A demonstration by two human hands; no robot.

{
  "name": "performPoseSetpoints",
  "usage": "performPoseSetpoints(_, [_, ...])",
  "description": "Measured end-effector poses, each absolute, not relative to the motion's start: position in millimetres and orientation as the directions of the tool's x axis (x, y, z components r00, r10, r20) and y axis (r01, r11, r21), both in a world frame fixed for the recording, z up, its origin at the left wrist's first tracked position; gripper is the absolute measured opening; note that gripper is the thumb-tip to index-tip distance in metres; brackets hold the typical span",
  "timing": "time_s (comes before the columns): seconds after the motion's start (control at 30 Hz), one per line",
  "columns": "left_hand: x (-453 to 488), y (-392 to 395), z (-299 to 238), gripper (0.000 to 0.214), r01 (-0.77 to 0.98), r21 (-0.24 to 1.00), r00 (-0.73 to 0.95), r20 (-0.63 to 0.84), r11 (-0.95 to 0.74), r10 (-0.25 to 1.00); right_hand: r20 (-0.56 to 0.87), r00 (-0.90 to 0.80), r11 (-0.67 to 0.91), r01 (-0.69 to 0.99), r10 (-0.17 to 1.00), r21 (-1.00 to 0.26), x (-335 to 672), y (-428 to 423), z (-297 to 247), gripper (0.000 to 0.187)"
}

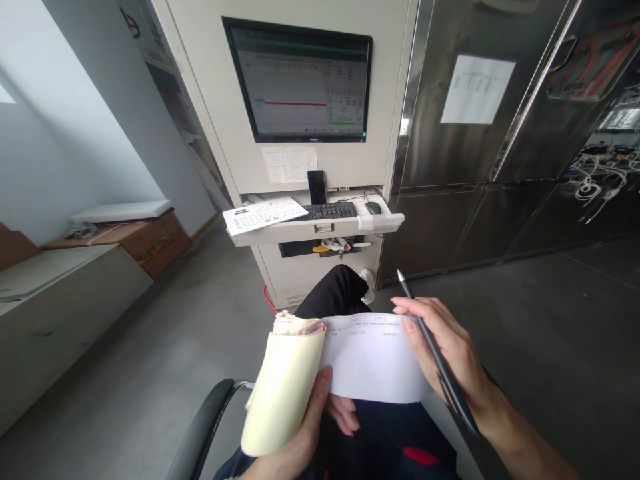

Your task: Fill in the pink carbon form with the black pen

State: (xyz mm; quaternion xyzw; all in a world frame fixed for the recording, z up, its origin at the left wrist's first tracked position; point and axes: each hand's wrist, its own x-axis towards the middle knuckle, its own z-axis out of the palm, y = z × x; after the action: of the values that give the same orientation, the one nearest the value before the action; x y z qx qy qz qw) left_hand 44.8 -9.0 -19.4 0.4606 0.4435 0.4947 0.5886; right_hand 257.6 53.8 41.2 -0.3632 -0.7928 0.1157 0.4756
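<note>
My left hand (320, 417) grips a folded-back pad of papers (287, 383), thumb on top and fingers underneath. One white printed sheet (373, 357) is spread out to the right over my lap. My right hand (443, 350) rests on that sheet's right edge and holds a black pen (435, 353), whose tip points up and away from me. My raised knee in dark trousers (335, 293) is just beyond the papers.
Ahead stands a beige cabinet with a lit monitor (303, 80). Its pull-out shelf (315, 230) carries a keyboard (333, 211), mouse (373, 207), phone (317, 187) and a printed sheet (265, 213). Steel cabinet doors (500, 133) on the right, a low counter (65, 293) on the left, a chair armrest (200, 427) beside me.
</note>
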Motion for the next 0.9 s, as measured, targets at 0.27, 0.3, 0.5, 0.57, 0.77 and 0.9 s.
performPoseSetpoints(0.27, [44, -7, -28, 0.053, -0.296, 0.954, 0.093, -0.019, 0.046, 0.995, 0.785, -0.290, 0.816, 0.393, 0.548, -0.424, 260, 36, 45, 0.047])
performPoseSetpoints(0.3, [44, -7, -28, 0.052, -0.307, 0.951, 0.085, -0.018, 0.043, 0.996, 0.789, -0.309, 0.829, 0.380, 0.532, -0.410, 260, 34, 47, 0.044])
performPoseSetpoints(0.5, [44, -7, -26, 0.050, -0.355, 0.934, 0.086, -0.007, 0.038, 0.996, 0.824, -0.326, 0.870, 0.344, 0.463, -0.353, 253, 33, 51, 0.025])
performPoseSetpoints(0.57, [44, -8, -25, 0.050, -0.358, 0.933, 0.092, -0.014, 0.046, 0.996, 0.829, -0.344, 0.882, 0.336, 0.441, -0.330, 251, 34, 52, 0.023])
performPoseSetpoints(0.77, [46, -9, -24, 0.057, -0.242, 0.969, 0.036, -0.034, 0.042, 0.999, 0.819, -0.391, 0.888, 0.361, 0.421, -0.285, 247, 32, 56, 0.021])
performPoseSetpoints(0.9, [42, -10, -27, 0.060, -0.120, 0.992, 0.058, -0.030, 0.037, 0.998, 0.806, -0.391, 0.878, 0.368, 0.445, -0.306, 246, 32, 55, 0.022])
